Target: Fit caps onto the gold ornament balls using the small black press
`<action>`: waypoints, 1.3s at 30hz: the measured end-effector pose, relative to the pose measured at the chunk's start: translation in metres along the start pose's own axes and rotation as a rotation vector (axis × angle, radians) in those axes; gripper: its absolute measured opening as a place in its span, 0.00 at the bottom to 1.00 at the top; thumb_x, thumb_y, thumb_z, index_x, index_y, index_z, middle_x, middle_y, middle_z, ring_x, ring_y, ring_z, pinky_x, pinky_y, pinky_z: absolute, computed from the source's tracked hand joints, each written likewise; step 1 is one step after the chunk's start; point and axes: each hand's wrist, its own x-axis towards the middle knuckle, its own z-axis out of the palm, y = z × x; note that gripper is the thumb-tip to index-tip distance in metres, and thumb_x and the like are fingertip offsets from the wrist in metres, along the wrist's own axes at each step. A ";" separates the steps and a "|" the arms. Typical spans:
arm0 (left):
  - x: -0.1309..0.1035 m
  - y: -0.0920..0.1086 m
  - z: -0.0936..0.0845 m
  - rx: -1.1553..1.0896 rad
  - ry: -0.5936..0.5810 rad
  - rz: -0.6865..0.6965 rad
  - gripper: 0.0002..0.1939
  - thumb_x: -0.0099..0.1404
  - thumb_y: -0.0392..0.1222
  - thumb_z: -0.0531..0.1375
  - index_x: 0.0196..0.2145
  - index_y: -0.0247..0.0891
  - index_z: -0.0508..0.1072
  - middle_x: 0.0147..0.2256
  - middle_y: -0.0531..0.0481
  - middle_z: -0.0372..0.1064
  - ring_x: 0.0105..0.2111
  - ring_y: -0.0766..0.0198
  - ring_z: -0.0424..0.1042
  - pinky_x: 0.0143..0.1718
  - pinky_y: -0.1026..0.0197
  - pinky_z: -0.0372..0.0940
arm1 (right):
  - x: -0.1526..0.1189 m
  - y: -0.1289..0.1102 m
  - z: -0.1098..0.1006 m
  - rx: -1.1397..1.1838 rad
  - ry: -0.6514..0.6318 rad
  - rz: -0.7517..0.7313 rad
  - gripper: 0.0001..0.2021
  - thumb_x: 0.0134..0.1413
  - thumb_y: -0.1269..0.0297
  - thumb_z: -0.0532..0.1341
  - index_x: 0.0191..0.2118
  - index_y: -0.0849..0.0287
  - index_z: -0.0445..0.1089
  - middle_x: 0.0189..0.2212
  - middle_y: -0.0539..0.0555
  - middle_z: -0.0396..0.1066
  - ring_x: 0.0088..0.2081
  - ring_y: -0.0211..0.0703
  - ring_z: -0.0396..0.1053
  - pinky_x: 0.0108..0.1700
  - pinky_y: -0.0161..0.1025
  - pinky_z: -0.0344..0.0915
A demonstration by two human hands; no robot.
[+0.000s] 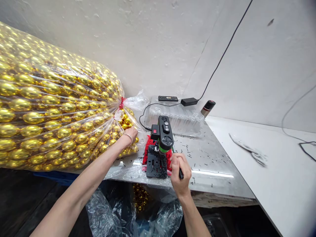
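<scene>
My left hand (130, 134), with a thin band at the wrist, reaches to the mouth of a clear bag beside several shiny gold balls (125, 119). Its fingers are curled; whatever they hold is hidden. My right hand (181, 171) is closed around a black-ended handle (181, 174) at the right of a small black drill press-like machine (166, 133). Whether the handle is joined to the machine cannot be seen. The machine has a red switch, a green ring and a slotted black base (156, 164). Red material (148, 149) strewn with small black bits lies under and behind it.
A huge clear bag of gold balls (49, 108) fills the left. Behind the machine are clear plastic trays (172, 115), a remote (168, 98) and a power adapter (189, 101). A flask (208, 108) leans near the wall. Scissors-like pliers (249, 151) lie right. An open bag (106, 210) hangs below the table.
</scene>
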 end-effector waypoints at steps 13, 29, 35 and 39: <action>-0.094 0.011 0.007 -1.882 -0.215 -0.193 0.16 0.65 0.46 0.54 0.44 0.32 0.70 0.31 0.47 0.70 0.21 0.70 0.67 0.21 0.67 0.63 | -0.001 0.002 0.000 -0.004 -0.003 -0.048 0.12 0.58 0.79 0.49 0.27 0.58 0.58 0.26 0.50 0.60 0.29 0.36 0.60 0.32 0.36 0.58; -0.105 0.067 0.101 -1.630 -0.053 -0.253 0.24 0.56 0.45 0.65 0.50 0.35 0.72 0.40 0.45 0.75 0.35 0.64 0.74 0.32 0.65 0.66 | -0.002 0.003 -0.003 -0.044 -0.028 -0.035 0.12 0.58 0.77 0.49 0.25 0.58 0.59 0.25 0.51 0.62 0.29 0.37 0.63 0.32 0.37 0.60; -0.102 0.074 0.107 -1.129 0.100 -0.051 0.21 0.57 0.44 0.62 0.48 0.37 0.74 0.44 0.46 0.75 0.44 0.57 0.73 0.49 0.55 0.64 | -0.002 0.004 -0.004 -0.067 -0.045 -0.055 0.11 0.58 0.77 0.50 0.27 0.58 0.60 0.24 0.50 0.62 0.30 0.37 0.62 0.31 0.36 0.60; -0.103 0.078 0.100 -0.946 0.063 -0.011 0.21 0.58 0.44 0.61 0.50 0.37 0.73 0.45 0.43 0.75 0.45 0.55 0.72 0.49 0.55 0.63 | -0.002 0.004 -0.005 -0.063 -0.047 -0.065 0.11 0.58 0.77 0.50 0.27 0.58 0.60 0.24 0.50 0.62 0.30 0.37 0.62 0.31 0.36 0.60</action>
